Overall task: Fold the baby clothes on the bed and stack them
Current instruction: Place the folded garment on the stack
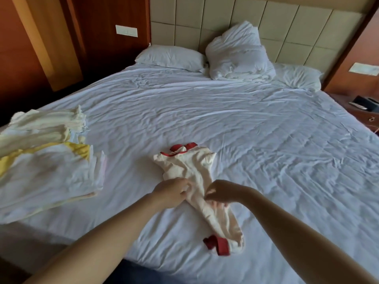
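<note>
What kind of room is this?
Probably a hotel bedroom: a wide bed with white sheets and pillows, a padded headboard and a bedside table. Left hand and right hand grip a baby garment there.

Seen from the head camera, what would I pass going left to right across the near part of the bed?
pile of folded baby clothes → left hand → right hand → white sheet. Both hands grip the cream garment with red trim, which overlaps them.
</note>
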### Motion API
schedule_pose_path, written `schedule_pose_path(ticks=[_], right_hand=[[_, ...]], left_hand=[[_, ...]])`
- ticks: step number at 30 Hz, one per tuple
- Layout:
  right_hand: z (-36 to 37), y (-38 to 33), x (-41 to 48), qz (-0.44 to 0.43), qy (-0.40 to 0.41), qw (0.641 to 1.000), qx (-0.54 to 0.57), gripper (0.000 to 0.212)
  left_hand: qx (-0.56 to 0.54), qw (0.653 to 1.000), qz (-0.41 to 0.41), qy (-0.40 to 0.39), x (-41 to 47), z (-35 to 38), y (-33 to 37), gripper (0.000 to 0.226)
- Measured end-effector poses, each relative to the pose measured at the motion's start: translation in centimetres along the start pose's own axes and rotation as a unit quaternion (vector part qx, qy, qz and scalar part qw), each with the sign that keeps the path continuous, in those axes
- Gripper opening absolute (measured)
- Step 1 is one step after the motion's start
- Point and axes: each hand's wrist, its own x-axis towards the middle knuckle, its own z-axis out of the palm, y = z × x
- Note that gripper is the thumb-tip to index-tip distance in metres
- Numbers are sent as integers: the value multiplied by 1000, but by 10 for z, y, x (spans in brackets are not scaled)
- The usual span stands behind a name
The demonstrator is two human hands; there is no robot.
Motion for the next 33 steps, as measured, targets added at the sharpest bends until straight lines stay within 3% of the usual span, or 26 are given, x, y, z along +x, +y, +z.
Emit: schedule_pose_path(ticks=[3,8,12,18,22,28,33], right_hand=[[-9,-12,24,-73,122,988,-55,25],[-30,-23,81,-39,210,976,-44,28],[-40,-17,130,-5,260,965,-21,31],[-37,-5,178,32,258,965,-32,38],[-31,-4,192,50,256,965,-24,43],[-32,2,172,36,298,954,-10,25],[-49,-5,121,-2,330,943,54,18]], left_hand=[[-1,998,-26,61,5,-9,-12,38],[-13,984,-50,173,31,-28,-42,26],[-16,975,-106,193,60,-35,-75,25],[-73,963,-180,185,87,-19,-113,40],[-86,951,-210,209,94,-12,-119,31],[-58,946,-240,212,77,-20,-125,17],[-59,933,-216,282,51,-50,-104,23]])
